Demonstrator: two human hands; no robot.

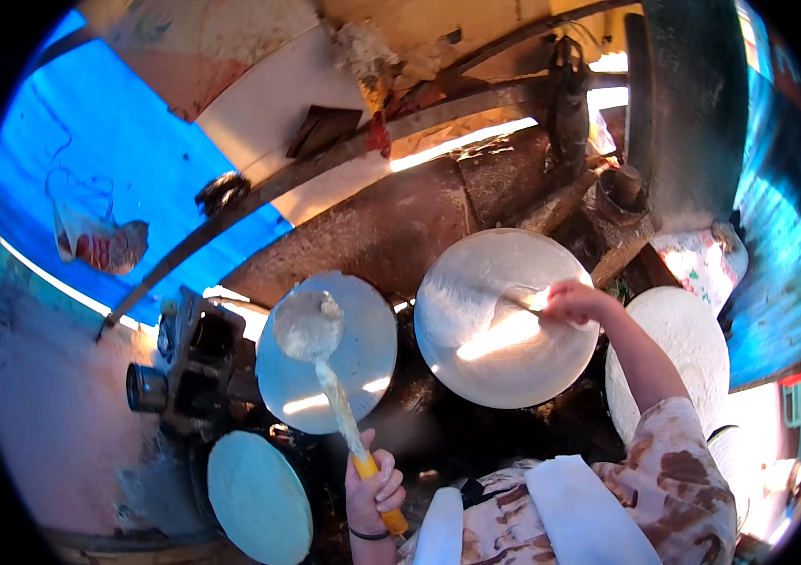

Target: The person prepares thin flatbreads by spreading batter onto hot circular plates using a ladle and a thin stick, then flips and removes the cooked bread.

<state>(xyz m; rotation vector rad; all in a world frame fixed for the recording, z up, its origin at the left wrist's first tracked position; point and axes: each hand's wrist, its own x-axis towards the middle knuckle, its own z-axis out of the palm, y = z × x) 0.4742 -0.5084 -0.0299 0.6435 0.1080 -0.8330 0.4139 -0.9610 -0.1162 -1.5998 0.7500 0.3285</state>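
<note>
My left hand grips the yellow handle of a ladle, its round bowl coated with pale batter and held over a round griddle plate. My right hand is closed on a thin, blurred tool whose far end reaches over a larger round griddle plate; the tool's kind cannot be told. A pale layer covers that larger plate, with a bright patch of sunlight across it. At the right, partly behind my right forearm, lies a round plate with a white, bumpy layer. Another pale round lies at the lower left.
Behind the plates stands a rusty metal sheet. A metal burner-like device is at the left. A wooden pole slants across a blue tarp. A dark, wide post and a patterned bag are at the right.
</note>
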